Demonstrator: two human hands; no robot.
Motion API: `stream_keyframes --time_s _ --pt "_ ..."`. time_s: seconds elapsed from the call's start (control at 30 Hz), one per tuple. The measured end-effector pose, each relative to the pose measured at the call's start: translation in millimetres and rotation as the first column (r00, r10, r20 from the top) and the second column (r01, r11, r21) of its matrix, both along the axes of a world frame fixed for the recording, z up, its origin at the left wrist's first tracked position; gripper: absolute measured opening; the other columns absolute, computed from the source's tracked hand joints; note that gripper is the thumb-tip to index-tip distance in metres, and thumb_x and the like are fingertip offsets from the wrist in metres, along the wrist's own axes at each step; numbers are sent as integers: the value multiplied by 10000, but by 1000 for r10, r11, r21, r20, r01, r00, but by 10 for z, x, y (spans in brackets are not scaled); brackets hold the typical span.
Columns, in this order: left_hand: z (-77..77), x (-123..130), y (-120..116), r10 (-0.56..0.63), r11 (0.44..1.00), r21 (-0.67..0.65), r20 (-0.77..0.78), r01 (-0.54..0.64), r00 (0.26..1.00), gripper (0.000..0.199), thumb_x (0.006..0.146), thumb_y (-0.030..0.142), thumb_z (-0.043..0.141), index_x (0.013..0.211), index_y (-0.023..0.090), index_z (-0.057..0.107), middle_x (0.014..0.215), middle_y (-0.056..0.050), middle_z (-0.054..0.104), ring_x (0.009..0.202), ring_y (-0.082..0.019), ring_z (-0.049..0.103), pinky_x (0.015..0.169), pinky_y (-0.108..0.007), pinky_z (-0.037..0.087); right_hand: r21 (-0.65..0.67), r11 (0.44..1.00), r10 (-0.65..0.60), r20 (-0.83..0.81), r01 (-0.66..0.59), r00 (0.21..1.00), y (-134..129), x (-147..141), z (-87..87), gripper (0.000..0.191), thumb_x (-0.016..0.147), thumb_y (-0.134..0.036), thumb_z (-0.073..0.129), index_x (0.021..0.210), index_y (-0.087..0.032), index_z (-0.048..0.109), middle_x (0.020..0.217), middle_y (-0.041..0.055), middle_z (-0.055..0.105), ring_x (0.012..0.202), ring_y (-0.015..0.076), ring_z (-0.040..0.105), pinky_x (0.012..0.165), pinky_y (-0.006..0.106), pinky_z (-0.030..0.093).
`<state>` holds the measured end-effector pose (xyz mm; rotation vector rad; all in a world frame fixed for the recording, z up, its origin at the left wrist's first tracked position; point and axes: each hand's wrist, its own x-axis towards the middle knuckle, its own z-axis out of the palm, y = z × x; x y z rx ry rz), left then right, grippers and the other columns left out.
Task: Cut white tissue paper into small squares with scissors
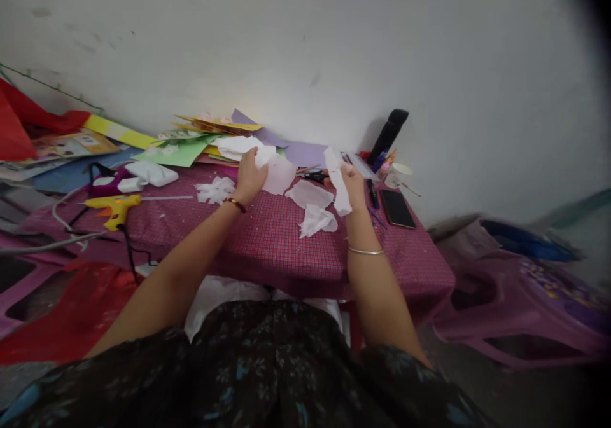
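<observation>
My left hand (251,179) is closed on a white sheet of thin paper (241,146) above the back of the table. My right hand (352,188) pinches a torn strip of white paper (338,183), which hangs down from the fingers. Between the hands lie a pale round piece of paper (309,194) and a crumpled white scrap (317,220). Another pale sheet (279,174) is just right of my left hand. A small heap of torn white paper (216,190) sits left of my left wrist.
A yellow glue gun (117,208) with a clear glue stick lies at the left. Coloured paper sheets (181,151) are piled along the wall. A phone (398,208), a black marker (373,194) and a tall black object (389,135) stand or lie at the right. Pink stools (506,301) flank the checked table.
</observation>
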<state>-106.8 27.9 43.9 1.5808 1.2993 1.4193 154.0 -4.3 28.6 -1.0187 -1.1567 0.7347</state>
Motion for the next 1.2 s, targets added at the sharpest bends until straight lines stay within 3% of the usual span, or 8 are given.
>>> stream_keyframes --time_s 0.1,0.2,0.27,0.53,0.67,0.83,1.03,1.2 --pt "91 203 -259 -244 957 -107 210 270 947 309 937 356 567 1184 171 573 1155 -136 666 1043 -212 646 874 -321 524 39 999 -29 96 25 995 -57 -157 13 266 777 -490 625 845 -235 592 732 5 620 655 179 573 621 330 507" --pt "115 404 -473 -504 708 -281 442 648 742 476 964 572 443 1084 150 625 963 -134 718 849 -209 678 747 -328 545 64 997 -47 200 35 979 -113 -265 20 236 802 -467 595 833 -233 603 753 9 599 733 193 566 670 331 499" --pt "77 499 -553 -521 650 -290 503 703 690 491 948 584 475 1041 137 655 916 -123 729 837 -211 683 743 -322 542 70 997 -58 276 40 959 -136 -303 16 220 825 -450 574 831 -233 608 758 14 589 770 204 561 698 341 497" --pt "-60 464 -348 -370 794 -193 599 576 710 220 762 75 702 980 105 693 962 -87 747 913 -204 689 865 -339 535 41 989 100 522 -142 847 -150 -211 107 237 878 -326 564 1082 -225 628 1000 64 673 947 230 620 848 401 527" --pt "-20 119 -74 -275 878 -119 667 463 692 255 880 123 577 1121 134 659 1024 -59 739 1040 -217 678 891 -375 559 -199 922 379 650 -333 659 -390 58 99 552 793 -335 699 1317 -238 556 1185 105 662 985 249 646 856 432 546" --pt "-131 -260 90 -138 905 -204 690 374 711 311 960 97 405 1165 155 632 914 -36 744 988 -179 695 897 -360 562 -286 926 376 753 -246 541 -662 214 -159 548 631 -171 769 1158 -282 671 1182 78 662 1070 303 621 974 507 492" --pt "-285 -347 80 -156 860 -320 576 397 802 179 875 27 523 902 82 691 657 36 680 772 -96 636 789 -186 527 -270 950 292 595 -156 749 -427 95 -232 442 734 -187 574 1167 -265 610 945 50 633 795 213 611 735 411 537" --pt "-265 -362 2 -10 995 -90 267 35 964 220 874 121 610 1093 140 631 986 17 676 1107 -82 544 856 -85 394 -119 983 182 453 -143 873 -132 -90 -75 436 778 -262 555 1214 -264 542 947 48 626 842 204 609 781 376 521"
